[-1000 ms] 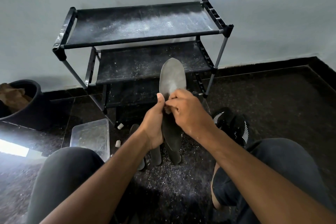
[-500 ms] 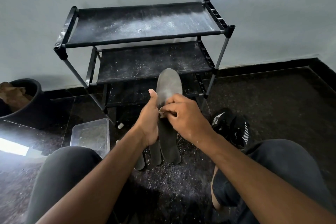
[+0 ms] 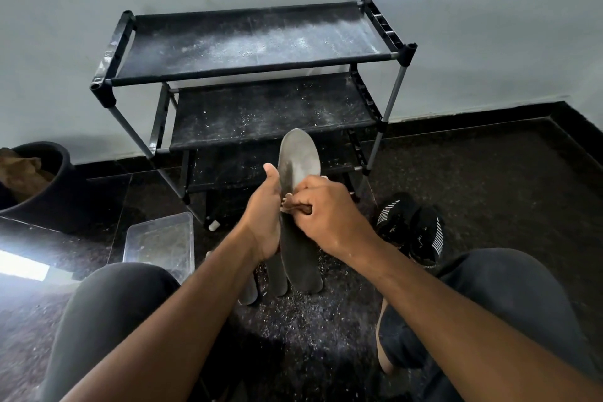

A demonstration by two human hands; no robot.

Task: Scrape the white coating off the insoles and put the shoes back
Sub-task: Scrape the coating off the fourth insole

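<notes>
Containers, head view: clear plastic tub (image 3: 160, 241) on floor, white flecks inside; black pot (image 3: 42, 183) holds brown lump. Insole (image 3: 298, 206) upright between hands: left hand (image 3: 264, 215) wraps its edge, right hand (image 3: 329, 209) fingers curled, pinching small scraper against it.

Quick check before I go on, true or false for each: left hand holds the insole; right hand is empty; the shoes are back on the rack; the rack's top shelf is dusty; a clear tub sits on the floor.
1. The left hand holds the insole. True.
2. The right hand is empty. False: it pinches a small brown scraper against the insole.
3. The shoes are back on the rack. False: they sit on the floor, right of it.
4. The top shelf is dusted white. True.
5. A clear tub sits on the floor. True.
</notes>
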